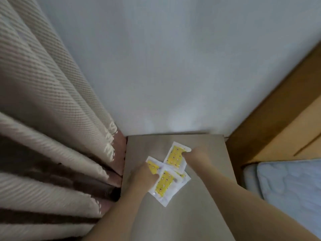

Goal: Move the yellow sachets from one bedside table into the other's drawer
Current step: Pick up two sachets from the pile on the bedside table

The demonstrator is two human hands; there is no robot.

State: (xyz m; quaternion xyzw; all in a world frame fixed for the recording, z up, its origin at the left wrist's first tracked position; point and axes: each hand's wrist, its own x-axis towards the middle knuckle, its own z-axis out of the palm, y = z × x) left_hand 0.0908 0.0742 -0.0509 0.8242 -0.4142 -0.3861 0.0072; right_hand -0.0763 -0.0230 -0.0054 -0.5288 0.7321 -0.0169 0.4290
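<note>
A beige curtain hangs at nine o'clock. At six o'clock, yellow sachets overlap on a grey bedside table. The left hand presses the nearest ones; the right hand touches the farthest sachet; neither grip is clear. At three o'clock, a bed. Collection is apparently just starting; no drawer visible.

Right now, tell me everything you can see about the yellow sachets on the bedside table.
The yellow sachets are flat, white-edged packets with dotted yellow panels, apparently glossy plastic. At least three lie overlapping on the grey bedside table. The left hand covers the leftmost; the right hand touches the farthest one's corner.
</note>
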